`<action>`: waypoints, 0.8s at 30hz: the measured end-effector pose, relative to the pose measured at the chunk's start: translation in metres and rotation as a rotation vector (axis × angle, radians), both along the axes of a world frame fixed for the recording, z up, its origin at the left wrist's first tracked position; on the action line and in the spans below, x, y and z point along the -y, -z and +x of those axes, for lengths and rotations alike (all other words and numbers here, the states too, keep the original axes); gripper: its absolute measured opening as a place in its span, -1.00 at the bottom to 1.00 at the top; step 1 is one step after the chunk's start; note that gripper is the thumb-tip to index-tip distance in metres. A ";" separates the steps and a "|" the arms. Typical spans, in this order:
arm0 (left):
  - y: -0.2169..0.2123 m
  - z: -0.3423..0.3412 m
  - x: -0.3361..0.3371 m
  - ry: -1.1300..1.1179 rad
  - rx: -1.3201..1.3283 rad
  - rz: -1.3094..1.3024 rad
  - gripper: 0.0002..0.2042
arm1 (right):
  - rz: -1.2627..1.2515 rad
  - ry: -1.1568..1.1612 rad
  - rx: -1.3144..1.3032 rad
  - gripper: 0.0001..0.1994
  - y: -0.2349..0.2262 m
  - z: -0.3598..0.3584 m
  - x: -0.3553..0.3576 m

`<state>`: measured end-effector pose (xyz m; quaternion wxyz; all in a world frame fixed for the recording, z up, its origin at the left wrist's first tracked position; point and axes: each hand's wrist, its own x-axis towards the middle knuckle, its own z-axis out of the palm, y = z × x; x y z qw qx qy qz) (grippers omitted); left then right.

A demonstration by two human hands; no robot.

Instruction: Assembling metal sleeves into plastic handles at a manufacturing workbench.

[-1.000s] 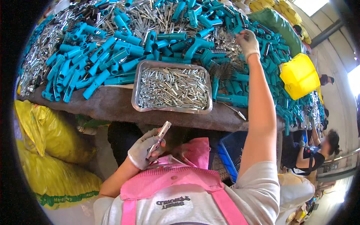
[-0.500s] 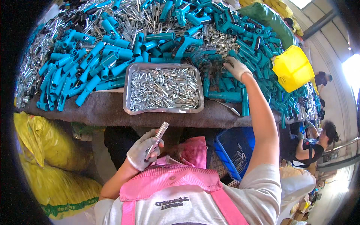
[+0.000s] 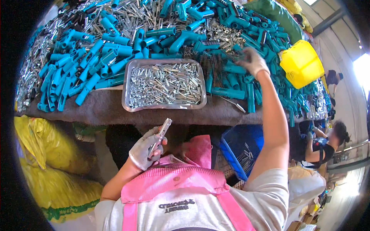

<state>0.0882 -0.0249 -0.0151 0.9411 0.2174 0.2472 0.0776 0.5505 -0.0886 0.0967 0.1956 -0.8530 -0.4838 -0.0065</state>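
Note:
Wrapped in the fingers of my gloved left hand point(image 3: 141, 154) is a slotted metal tube point(image 3: 164, 129), tilted up to the right above my lap. My gloved right hand point(image 3: 255, 64) is stretched over the heap on the table, next to dark coil springs point(image 3: 210, 67) and teal tubular parts point(image 3: 231, 92). Motion smears its fingertips, so I cannot tell whether they hold anything. Left of the springs, a clear tray point(image 3: 126, 104) holds many small shiny metal pins. Beyond the springs lie small metal nuts or sleeves point(image 3: 229, 41).
Teal pistol-shaped housings point(image 3: 185, 38) and loose metal rods cover the table. A yellow plastic container point(image 3: 302, 63) stands at the right. Below the table's edge is a blue crate point(image 3: 231, 154) with metal rods. Yellow sacks point(image 3: 58, 150) lie left. A person point(image 3: 325, 144) works farther right.
My right hand has drawn away from the coil springs, slightly up and to the right. My left hand keeps its hold on the metal tube. The view has shifted a little.

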 end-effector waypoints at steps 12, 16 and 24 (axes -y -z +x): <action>-0.047 -0.008 -0.045 -0.045 -0.143 0.716 -0.63 | 0.087 0.094 -0.188 -0.61 0.022 0.004 0.015; -0.058 0.027 -0.092 -0.054 -0.208 1.791 -0.67 | 0.304 0.022 -0.418 -0.65 0.031 -0.029 0.008; -0.054 0.058 -0.107 -0.038 -0.693 2.619 -0.52 | 0.370 -0.297 -0.806 -0.67 0.017 -0.145 -0.022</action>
